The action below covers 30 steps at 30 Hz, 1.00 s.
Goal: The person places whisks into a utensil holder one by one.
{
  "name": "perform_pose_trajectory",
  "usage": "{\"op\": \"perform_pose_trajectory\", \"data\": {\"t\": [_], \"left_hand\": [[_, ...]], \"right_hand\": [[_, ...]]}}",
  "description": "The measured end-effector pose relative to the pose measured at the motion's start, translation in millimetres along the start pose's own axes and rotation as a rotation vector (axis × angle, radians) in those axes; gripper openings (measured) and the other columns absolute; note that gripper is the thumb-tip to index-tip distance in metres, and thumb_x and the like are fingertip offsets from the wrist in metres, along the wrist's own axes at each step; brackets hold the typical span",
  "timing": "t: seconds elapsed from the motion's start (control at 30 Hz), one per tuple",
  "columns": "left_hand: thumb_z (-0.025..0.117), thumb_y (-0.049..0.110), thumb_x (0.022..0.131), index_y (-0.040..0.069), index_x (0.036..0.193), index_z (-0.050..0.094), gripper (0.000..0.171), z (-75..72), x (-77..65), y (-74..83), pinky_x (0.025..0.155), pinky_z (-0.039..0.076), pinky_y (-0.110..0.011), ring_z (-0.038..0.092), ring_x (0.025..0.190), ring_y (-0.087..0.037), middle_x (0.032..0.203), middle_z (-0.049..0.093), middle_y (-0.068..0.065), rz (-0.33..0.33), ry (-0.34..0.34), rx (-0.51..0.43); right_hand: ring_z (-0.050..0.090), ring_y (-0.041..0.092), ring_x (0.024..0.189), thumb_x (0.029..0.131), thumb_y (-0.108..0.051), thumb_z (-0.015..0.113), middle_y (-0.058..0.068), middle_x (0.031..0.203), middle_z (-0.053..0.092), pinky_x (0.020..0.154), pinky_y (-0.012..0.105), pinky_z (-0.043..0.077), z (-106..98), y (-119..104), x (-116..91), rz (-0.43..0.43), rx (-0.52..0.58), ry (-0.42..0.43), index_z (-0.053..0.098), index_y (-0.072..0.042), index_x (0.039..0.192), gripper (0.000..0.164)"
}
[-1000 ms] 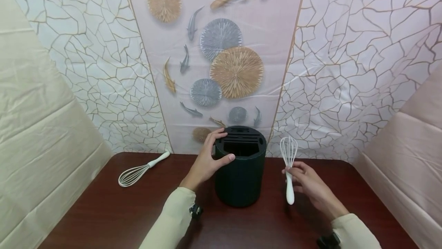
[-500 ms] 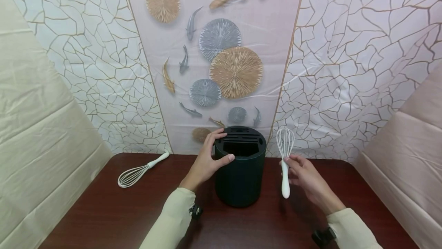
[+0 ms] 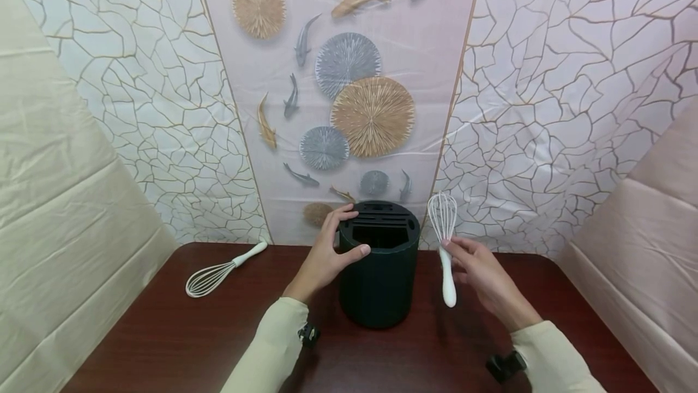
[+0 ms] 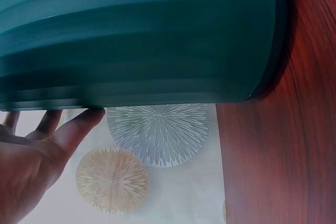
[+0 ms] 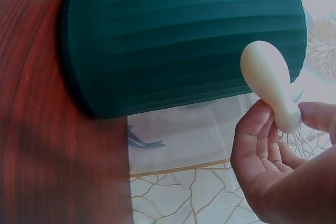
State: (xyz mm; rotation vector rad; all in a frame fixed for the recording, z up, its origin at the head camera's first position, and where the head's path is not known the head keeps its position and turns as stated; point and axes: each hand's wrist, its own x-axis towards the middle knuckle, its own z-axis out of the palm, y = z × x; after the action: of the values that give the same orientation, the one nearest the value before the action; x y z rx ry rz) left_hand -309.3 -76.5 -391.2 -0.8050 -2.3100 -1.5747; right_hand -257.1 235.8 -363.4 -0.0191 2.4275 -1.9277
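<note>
The white balloon whisk (image 3: 448, 281) hung wires-up above the reddish-brown table (image 3: 163, 338), its neck pinched between the thumb and fingers of the right hand (image 3: 482, 269), a hold that probably left the handle's lower end free. Just beside it stood the dark green slotted utensil holder (image 3: 377, 290), its rim gripped by the left hand (image 3: 327, 254), presumably for steadiness. Well apart, a second whisk (image 3: 249, 252) lay near the patterned backdrop cloth (image 3: 425, 60).

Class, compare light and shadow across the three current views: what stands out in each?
Head view: the dark green holder's opening sinks into near-black shadow; left wrist view: the left hand looks dim against a bright backdrop; right wrist view: that backdrop looks washed out toward the upper right.
</note>
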Motion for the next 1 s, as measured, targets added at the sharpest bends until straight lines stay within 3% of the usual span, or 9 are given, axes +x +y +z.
{"op": "perform_pose_trajectory", "data": {"t": [0.2, 0.4, 0.6, 0.8, 1.0], "left_hand": [[0.077, 0.043, 0.093, 0.03, 0.154, 0.048, 0.069, 0.3, -0.2, 0.6, 0.124, 0.027, -0.059, 0.031, 0.152, -0.015, 0.165, 0.032, 0.016, -0.015, 0.004, -0.004], [0.078, 0.041, 0.094, 0.03, 0.154, 0.048, 0.069, 0.5, 0.3, 0.9, 0.124, 0.028, -0.06, 0.031, 0.152, -0.015, 0.165, 0.031, 0.017, -0.021, 0.006, -0.009], [0.077, 0.043, 0.093, 0.029, 0.154, 0.048, 0.069, 0.1, 0.0, 1.3, 0.123, 0.028, -0.061, 0.03, 0.152, -0.015, 0.166, 0.031, 0.014, -0.021, 0.005, -0.008], [0.077, 0.044, 0.093, 0.03, 0.154, 0.048, 0.069, -0.2, 0.5, 0.9, 0.124, 0.027, -0.06, 0.03, 0.152, -0.014, 0.166, 0.031, 0.017, -0.019, 0.004, -0.009], [0.078, 0.045, 0.092, 0.032, 0.154, 0.048, 0.069, 0.0, 0.5, 0.0, 0.124, 0.026, -0.061, 0.029, 0.153, -0.015, 0.166, 0.031, 0.017, -0.016, 0.003, -0.008]], "right_hand": [[0.062, 0.007, 0.1, 0.113, -0.036, 0.05, 0.004, 0.122, 0.062, 0.083, 0.03, 0.058, 3, -11, -1, -0.007, 0.002, 0.024, 0.04, 0.008, 0.153, 0.061], [0.062, 0.006, 0.103, 0.111, -0.042, 0.052, 0.005, 0.128, 0.061, 0.084, 0.028, 0.057, 4, -23, 0, -0.019, -0.006, 0.049, 0.042, 0.006, 0.155, 0.066], [0.062, 0.007, 0.107, 0.114, -0.038, 0.048, 0.0, 0.129, 0.069, 0.086, 0.028, 0.057, 4, -29, 2, -0.071, 0.02, 0.03, 0.046, 0.006, 0.153, 0.059], [0.058, 0.011, 0.113, 0.114, -0.038, 0.047, -0.005, 0.124, 0.068, 0.085, 0.028, 0.057, 5, -38, 6, -0.091, 0.036, 0.031, 0.043, 0.005, 0.155, 0.06], [0.056, 0.013, 0.117, 0.113, -0.04, 0.049, 0.005, 0.135, 0.064, 0.09, 0.026, 0.054, 5, -49, 7, -0.092, 0.016, 0.028, 0.038, 0.005, 0.158, 0.065]]}}
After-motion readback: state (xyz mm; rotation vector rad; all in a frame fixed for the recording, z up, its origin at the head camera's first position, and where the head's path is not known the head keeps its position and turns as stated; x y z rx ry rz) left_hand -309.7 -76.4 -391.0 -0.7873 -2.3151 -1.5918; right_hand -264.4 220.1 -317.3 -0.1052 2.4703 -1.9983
